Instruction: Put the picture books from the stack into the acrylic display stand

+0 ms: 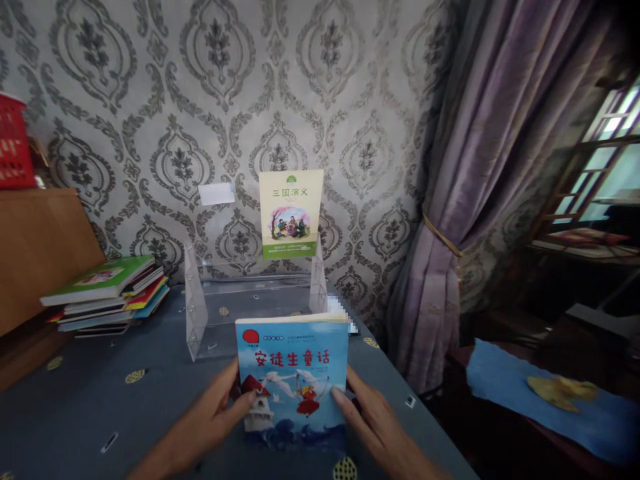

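Note:
A blue picture-cover book (295,380) with red Chinese title letters stands upright, front cover facing me. My left hand (220,410) grips its left edge, thumb on the cover and fingers behind. On the opposite edge my right hand (367,413) holds it the same way. Behind the book is a clear acrylic display rack (197,307) with stepped shelves. A cream and green book (291,213) rests at the right end of its upper level, cover outward.
On the left of the dark blue tablecloth (150,400) lies a stack of books (110,297), beside a wooden cabinet (45,247) bearing a red basket (15,140). A purple curtain (465,200) hangs at the right. Further right is a blue cloth (505,380).

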{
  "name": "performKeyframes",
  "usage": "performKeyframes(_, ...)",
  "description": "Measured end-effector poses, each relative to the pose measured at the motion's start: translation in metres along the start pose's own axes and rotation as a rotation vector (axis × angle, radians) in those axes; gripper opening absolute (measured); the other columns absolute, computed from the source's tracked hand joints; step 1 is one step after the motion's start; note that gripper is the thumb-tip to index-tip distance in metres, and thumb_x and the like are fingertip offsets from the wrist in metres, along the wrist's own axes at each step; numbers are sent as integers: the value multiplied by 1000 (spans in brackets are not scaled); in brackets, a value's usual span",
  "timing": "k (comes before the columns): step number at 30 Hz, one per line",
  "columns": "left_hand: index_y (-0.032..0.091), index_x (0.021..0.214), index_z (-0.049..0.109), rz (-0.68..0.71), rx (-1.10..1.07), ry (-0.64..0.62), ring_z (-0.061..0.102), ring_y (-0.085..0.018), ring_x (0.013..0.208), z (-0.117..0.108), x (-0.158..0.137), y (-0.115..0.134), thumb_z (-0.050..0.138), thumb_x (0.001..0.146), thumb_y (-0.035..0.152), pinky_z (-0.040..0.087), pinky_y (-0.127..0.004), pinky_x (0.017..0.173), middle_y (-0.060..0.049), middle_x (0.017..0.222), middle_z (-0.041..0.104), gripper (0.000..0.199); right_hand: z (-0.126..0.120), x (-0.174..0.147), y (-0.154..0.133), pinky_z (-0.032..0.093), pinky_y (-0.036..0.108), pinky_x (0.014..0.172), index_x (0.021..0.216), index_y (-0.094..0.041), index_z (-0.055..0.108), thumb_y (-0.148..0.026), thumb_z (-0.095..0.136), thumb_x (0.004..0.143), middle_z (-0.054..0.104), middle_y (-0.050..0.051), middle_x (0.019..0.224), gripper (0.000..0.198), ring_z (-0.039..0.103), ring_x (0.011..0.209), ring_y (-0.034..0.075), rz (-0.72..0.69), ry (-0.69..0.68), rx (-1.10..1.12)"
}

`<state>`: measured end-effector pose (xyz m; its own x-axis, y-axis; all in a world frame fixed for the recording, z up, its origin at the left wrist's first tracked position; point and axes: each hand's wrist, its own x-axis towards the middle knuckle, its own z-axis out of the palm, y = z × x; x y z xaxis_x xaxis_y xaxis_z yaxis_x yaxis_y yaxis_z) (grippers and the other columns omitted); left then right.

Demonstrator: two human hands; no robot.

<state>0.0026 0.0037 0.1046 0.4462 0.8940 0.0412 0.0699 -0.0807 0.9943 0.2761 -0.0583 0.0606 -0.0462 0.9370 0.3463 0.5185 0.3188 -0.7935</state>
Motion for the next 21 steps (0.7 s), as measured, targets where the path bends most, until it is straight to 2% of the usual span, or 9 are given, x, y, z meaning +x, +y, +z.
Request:
performKeyframes(3,22,108,74,-24,91,19,65,-25,93,-3,0,-7,80,73,31,54,-28,77,-8,99,73,36,-1,0,-8,60,42,74,129,-27,64,-53,46,96,72,4,82,45,69,64,23,63,-23,121)
performKeyframes(6,20,116,69,-43,31,11,64,-22,80,4,2,-18,74,75,31,53,-26,61,-10,106,71,43,10,1,-3,60,40,67,129,-22,62,-51,43,96,72,5,89,48,68,56,20,101,-11,250)
performKeyframes(9,19,127,62,-46,-9,21,64,-21,81,10,5,-25,70,75,26,55,-26,60,-11,115,68,53,23,4,5,58,36,60,125,-20,63,-50,42,95,70,4,84,47,67,58,20,117,57,280)
performKeyframes(13,20,135,56,-21,3,66,63,-19,79,10,7,-32,67,73,22,54,-24,57,-10,114,69,62,31,9,12,57,32,59,123,-19,63,-49,40,94,68,4,83,48,65,64,19,137,129,253)
performKeyframes(17,20,136,54,7,-26,61,62,-18,77,9,11,-38,66,72,19,53,-22,56,-9,114,68,65,33,13,13,55,32,60,118,-18,63,-49,40,93,66,3,82,47,62,59,17,116,137,207)
performKeyframes(21,17,129,57,-8,-5,64,60,-17,70,12,14,-30,66,72,22,50,-22,50,-7,99,68,59,33,16,13,54,31,58,116,-19,63,-49,44,91,65,1,77,44,59,57,17,104,153,209)
